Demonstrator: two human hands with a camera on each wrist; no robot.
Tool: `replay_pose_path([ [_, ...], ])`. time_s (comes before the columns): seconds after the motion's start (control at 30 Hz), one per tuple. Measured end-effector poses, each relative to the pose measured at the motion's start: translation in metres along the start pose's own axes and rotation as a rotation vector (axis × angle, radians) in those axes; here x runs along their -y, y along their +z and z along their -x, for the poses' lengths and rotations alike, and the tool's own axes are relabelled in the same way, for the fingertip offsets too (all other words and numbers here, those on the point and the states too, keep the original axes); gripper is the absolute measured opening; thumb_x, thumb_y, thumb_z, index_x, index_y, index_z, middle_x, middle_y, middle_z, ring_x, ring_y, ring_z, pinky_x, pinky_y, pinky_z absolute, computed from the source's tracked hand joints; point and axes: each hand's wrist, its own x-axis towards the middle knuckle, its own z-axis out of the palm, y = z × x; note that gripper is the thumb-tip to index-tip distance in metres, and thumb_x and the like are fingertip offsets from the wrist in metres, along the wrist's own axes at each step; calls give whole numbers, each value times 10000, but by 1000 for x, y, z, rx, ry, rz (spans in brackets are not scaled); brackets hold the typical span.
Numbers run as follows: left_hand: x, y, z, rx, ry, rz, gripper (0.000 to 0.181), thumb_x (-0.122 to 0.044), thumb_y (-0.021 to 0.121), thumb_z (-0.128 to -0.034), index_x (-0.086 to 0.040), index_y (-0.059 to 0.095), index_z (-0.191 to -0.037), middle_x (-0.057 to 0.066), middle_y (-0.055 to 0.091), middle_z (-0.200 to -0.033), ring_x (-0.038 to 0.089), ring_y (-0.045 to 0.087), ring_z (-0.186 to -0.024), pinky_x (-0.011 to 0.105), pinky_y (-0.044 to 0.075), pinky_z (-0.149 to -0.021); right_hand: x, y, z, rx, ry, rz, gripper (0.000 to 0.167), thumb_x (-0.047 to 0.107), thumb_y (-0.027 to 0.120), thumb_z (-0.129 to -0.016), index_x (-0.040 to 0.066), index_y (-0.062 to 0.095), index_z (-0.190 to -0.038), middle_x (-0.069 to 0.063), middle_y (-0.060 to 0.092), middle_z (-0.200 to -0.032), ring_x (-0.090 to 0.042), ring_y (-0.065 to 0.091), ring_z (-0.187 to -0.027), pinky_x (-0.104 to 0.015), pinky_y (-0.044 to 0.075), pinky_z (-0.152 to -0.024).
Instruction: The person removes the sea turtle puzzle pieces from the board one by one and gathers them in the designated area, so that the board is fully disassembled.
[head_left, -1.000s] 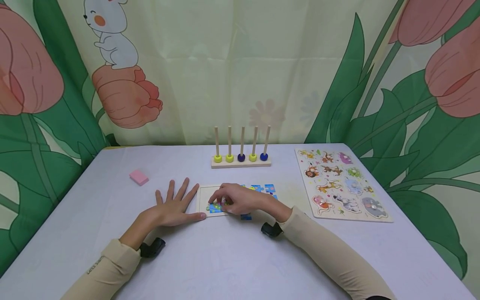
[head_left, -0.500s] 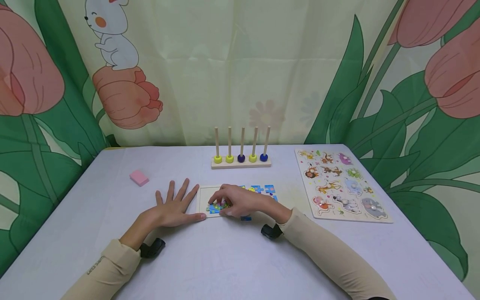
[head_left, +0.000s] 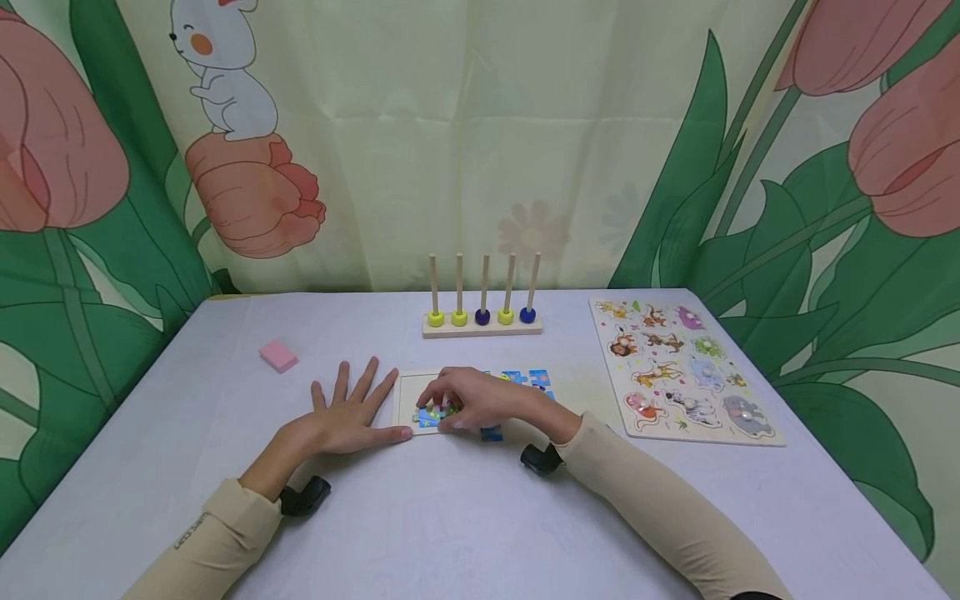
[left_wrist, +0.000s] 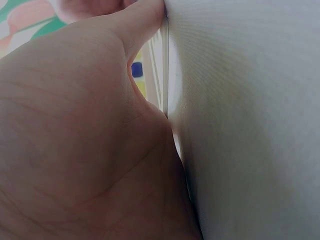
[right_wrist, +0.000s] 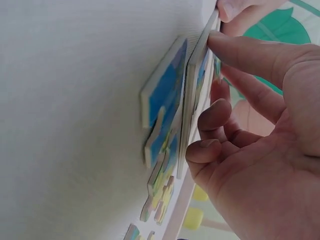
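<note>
My left hand [head_left: 341, 421] lies with fingers spread on the white cloth, its thumb against the lower left corner of a shallow wooden puzzle tray [head_left: 407, 385]. In the left wrist view the palm and thumb [left_wrist: 142, 22] hide most of the tray. My right hand [head_left: 480, 398] reaches over the tray from the right, thumb and index finger bent around a blue and green jigsaw piece [head_left: 429, 417] along the tray's lower edge. The right wrist view shows the thumb at the tray's edge [right_wrist: 192, 80] and other fingers curled. The piece is partly hidden.
Several loose blue jigsaw pieces [head_left: 538, 377] lie right of the tray, partly under the right forearm. Behind stands a peg rack [head_left: 480, 329] with yellow and dark blue beads. An animal puzzle board [head_left: 682, 367] lies at right, a pink block [head_left: 278, 355] at left.
My right thumb and fingers have shifted slightly over the piece in the tray, the thumb moving a little left. My left hand stays in place.
</note>
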Motion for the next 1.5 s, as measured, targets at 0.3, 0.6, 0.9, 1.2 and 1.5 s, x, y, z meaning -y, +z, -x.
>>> replay_pose_path([
  [0.3, 0, -1, 0, -10, 9, 13, 1212, -932, 518, -831, -203, 132, -1718, 170, -122, -1797, 558, -235, -1598, 874, -166, -1131, 1, -2, -1, 0, -3, -36, 337, 120, 809, -942, 155, 740, -1269, -33, 675, -1081, -136, 593, -881, -209, 492, -783],
  [0.6, 2, 0, 0, -5, 11, 7, 1201, -928, 511, -840, -221, 101, -1720, 155, -143, -1796, 552, -255, -1594, 873, -164, -1132, -2, -1, 1, -13, -3, -39, 318, 149, 797, -955, 174, 732, -1265, -22, 676, -1081, -121, 557, -823, -209, 461, -741],
  [0.9, 2, 4, -2, -27, 10, 4, 1188, -926, 514, -843, -226, 124, -1720, 152, -119, -1801, 544, -232, -1604, 870, -161, -1137, -9, -4, 10, -41, -26, -41, 328, 193, 796, -946, 186, 734, -1268, -36, 676, -1080, -81, 549, -771, -208, 473, -731],
  [1.2, 3, 4, -3, -27, 8, 6, 1197, -923, 525, -838, -223, 119, -1721, 150, -124, -1801, 540, -239, -1604, 862, -173, -1140, -15, -11, 26, -51, -9, -45, 339, 211, 784, -945, 226, 738, -1280, -26, 675, -1100, -162, 600, -855, -238, 497, -776],
  [1.5, 1, 2, 0, -17, 11, 19, 1203, -938, 513, -826, -247, 107, -1722, 147, -141, -1798, 542, -256, -1597, 862, -192, -1130, -20, -13, 46, -77, 35, -28, 331, 206, 794, -943, 239, 751, -1269, -26, 670, -1074, -181, 564, -888, -234, 461, -774],
])
